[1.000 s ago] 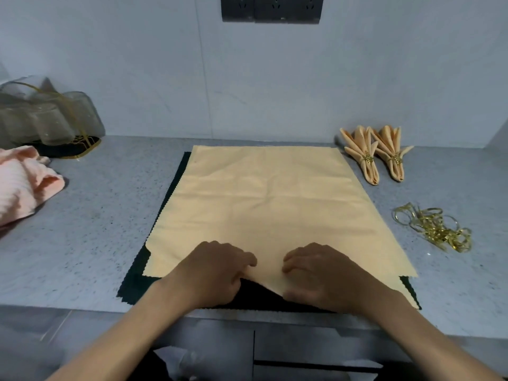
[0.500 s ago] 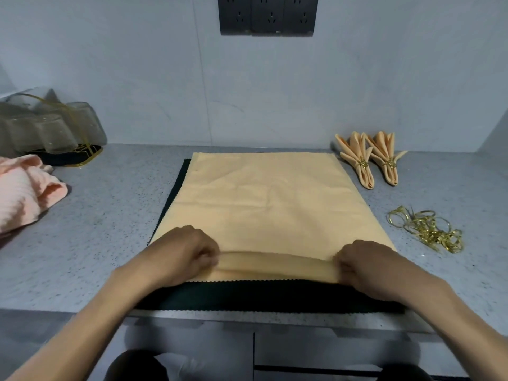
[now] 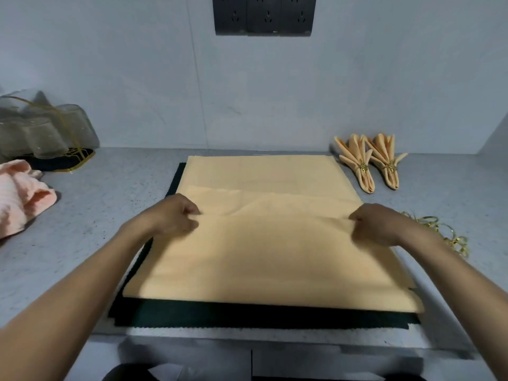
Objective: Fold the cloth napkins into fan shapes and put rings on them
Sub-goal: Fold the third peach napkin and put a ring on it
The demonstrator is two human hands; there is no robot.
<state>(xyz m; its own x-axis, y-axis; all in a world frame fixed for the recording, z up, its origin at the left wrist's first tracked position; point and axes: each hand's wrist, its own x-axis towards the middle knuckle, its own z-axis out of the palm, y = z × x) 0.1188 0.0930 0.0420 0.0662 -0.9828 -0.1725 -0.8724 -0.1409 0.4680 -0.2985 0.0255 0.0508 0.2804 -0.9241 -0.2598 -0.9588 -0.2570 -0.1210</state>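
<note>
Now the peach cloth napkin (image 3: 264, 251) is seen lying over a dark green mat (image 3: 247, 316) at the centre of the frame, on the grey speckled countertop (image 3: 90, 215). A fold of the napkin is pinched at its left edge by the left hand (image 3: 176, 215) and at its right edge by the right hand (image 3: 379, 224); the fingers of both are curled tightly onto the cloth. Compared with half a second earlier, when a narrow fold was held near the lower edge of the napkin, the hands are now placed higher in the frame, near the napkin's middle, and a much broader band of doubled cloth is spread below them. A crease line is seen running across the napkin just above the hands.

At the upper right, two finished fan-folded napkins (image 3: 371, 163) are laid side by side, each bound with a gold ring, unchanged in place. A heap of loose gold napkin rings (image 3: 445, 237) is partly hidden behind the right wrist. At the left edge a pink towel (image 3: 19, 196) is bunched, and above it clear glasses (image 3: 41, 127) are held on a gold-rimmed rack. A black socket panel (image 3: 264, 15) is mounted on the wall at the top centre.
</note>
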